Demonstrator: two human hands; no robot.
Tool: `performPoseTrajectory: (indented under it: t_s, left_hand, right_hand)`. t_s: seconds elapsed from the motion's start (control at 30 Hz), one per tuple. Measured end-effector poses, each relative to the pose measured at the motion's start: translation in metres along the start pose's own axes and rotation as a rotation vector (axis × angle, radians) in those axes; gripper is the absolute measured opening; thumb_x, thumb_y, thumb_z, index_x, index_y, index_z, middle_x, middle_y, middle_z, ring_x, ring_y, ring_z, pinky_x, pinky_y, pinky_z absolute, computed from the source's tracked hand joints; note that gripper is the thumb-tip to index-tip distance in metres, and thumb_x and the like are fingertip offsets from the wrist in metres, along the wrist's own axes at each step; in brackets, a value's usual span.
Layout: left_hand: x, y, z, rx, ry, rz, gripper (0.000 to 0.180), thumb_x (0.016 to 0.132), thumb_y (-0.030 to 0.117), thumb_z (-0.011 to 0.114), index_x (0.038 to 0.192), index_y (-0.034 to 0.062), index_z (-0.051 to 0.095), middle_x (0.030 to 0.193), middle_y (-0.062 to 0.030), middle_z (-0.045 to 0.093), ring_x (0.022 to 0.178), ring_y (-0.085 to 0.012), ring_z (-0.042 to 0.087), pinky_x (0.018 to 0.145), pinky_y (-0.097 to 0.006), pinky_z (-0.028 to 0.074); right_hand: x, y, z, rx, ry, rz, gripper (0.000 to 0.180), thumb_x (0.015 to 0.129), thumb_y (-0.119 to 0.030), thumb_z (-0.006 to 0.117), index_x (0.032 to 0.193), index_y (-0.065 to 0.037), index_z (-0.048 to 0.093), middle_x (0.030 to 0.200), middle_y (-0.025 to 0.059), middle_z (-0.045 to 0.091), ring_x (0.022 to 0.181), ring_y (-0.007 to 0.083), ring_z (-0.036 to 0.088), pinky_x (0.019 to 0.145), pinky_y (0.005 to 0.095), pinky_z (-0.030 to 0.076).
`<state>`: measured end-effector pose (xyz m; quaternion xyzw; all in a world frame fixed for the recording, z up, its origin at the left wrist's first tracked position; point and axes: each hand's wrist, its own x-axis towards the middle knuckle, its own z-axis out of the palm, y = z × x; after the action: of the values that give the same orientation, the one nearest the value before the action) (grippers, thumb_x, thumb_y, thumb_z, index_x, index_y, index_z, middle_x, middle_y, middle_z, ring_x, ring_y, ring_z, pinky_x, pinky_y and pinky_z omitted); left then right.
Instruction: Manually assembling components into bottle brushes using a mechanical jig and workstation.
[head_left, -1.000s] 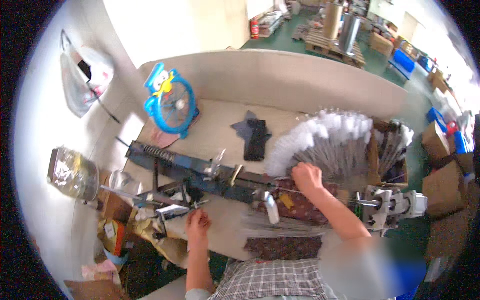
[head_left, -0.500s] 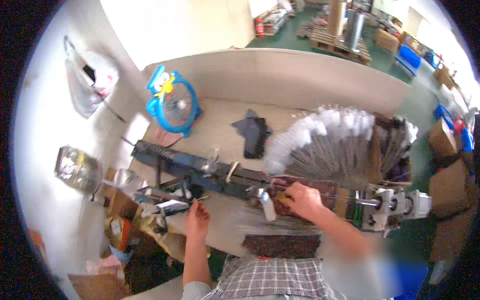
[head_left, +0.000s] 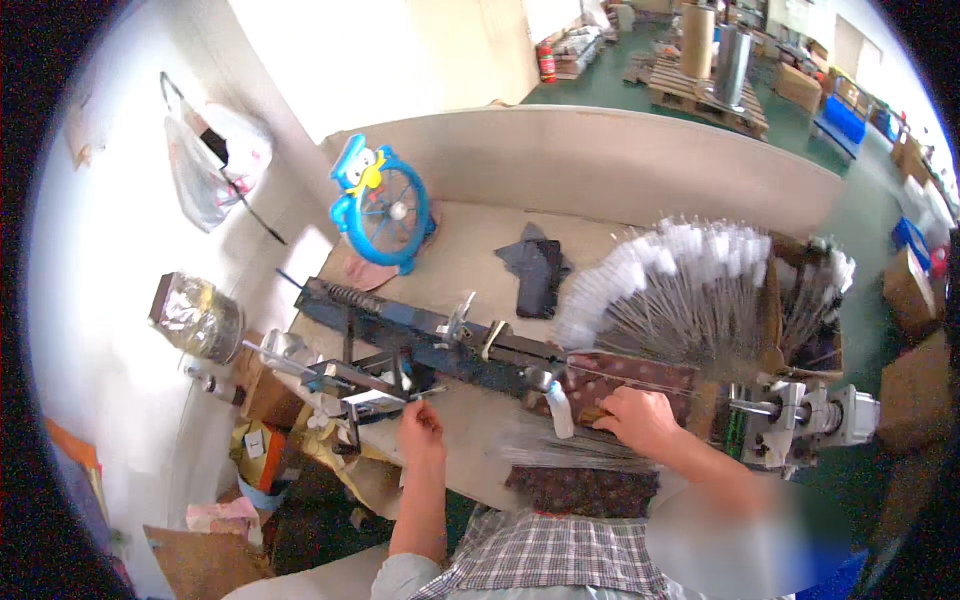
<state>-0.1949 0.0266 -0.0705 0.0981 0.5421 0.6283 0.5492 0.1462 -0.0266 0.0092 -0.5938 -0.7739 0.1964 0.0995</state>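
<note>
our left hand [head_left: 420,425] pinches at the small metal fixture [head_left: 365,395] just ahead of it, fingers closed on a thin wire end. our right hand [head_left: 640,420] presses flat, fingers spread, on the patterned brown pad [head_left: 630,378] beside the long dark machine rail [head_left: 440,335]. beyond the right hand fans a bundle of white-tipped wires [head_left: 680,290]; a blue owl fan [head_left: 385,205] stands far past the left.

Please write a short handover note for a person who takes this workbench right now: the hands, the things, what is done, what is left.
Left hand: fingertips at the small metal fixture on the long dark machine.
Right hand: resting on the patterned cloth pad, over thin wires.
Fan of white-tipped wires lies behind it.
Done: cannot tell.
Left: most of the fan looks untouched.
</note>
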Motion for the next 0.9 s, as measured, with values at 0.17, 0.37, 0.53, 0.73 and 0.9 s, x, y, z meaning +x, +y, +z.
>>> performPoseTrajectory:
  t_s: [0.17, 0.37, 0.53, 0.73, 0.9]
  left_hand:
    - [-0.097, -0.012, 0.052, 0.383, -0.352, 0.247, 0.016, 0.082, 0.018, 0.061, 0.078, 0.0024, 0.059, 0.065, -0.0033, 0.056, 0.055, -0.0114, 0.049, 0.053, -0.024, 0.04]
    - [-0.141, -0.06, 0.147, 0.165, -0.638, -0.155, 0.014, 0.086, 0.015, 0.059, 0.086, 0.0016, 0.062, 0.075, -0.0055, 0.063, 0.06, -0.0099, 0.053, 0.056, -0.022, 0.042]
    - [-0.135, -0.081, 0.162, 0.243, -0.756, -0.11, 0.015, 0.088, 0.017, 0.058, 0.089, 0.0028, 0.063, 0.078, -0.003, 0.063, 0.059, -0.0058, 0.05, 0.056, -0.02, 0.04]
    - [-0.142, -0.091, 0.169, 0.343, -0.825, -0.076, 0.015, 0.089, 0.017, 0.057, 0.09, 0.0025, 0.062, 0.078, -0.0028, 0.062, 0.06, -0.0052, 0.05, 0.055, -0.02, 0.04]
    - [-0.14, -0.076, 0.161, 0.233, -0.524, -0.022, 0.015, 0.089, 0.017, 0.057, 0.091, 0.002, 0.061, 0.079, -0.0028, 0.061, 0.059, -0.006, 0.049, 0.054, -0.02, 0.04]
  right_hand:
    - [-0.021, 0.002, -0.043, 0.153, 0.333, -0.156, 0.015, 0.078, -0.019, 0.062, 0.088, -0.008, 0.063, 0.079, 0.0098, 0.059, 0.075, 0.0289, 0.059, 0.066, 0.0407, 0.048]
    - [-0.016, 0.024, -0.056, 0.444, 0.388, 0.088, 0.021, 0.08, -0.016, 0.062, 0.094, 0.0, 0.064, 0.086, 0.0151, 0.063, 0.08, 0.0318, 0.061, 0.073, 0.0359, 0.049]
    - [-0.028, 0.023, -0.065, 0.434, 0.361, 0.095, 0.022, 0.079, -0.015, 0.063, 0.096, -0.001, 0.064, 0.086, 0.0153, 0.064, 0.08, 0.0309, 0.061, 0.072, 0.0343, 0.049]
    - [-0.032, 0.036, -0.06, 0.799, 0.281, 0.187, 0.02, 0.077, -0.014, 0.064, 0.094, -0.003, 0.065, 0.082, 0.0123, 0.062, 0.076, 0.0292, 0.06, 0.071, 0.0355, 0.049]
    - [-0.024, 0.023, -0.073, 0.236, 0.425, -0.248, 0.016, 0.074, -0.014, 0.064, 0.088, -0.007, 0.063, 0.077, 0.0058, 0.06, 0.076, 0.0241, 0.057, 0.07, 0.0358, 0.047]
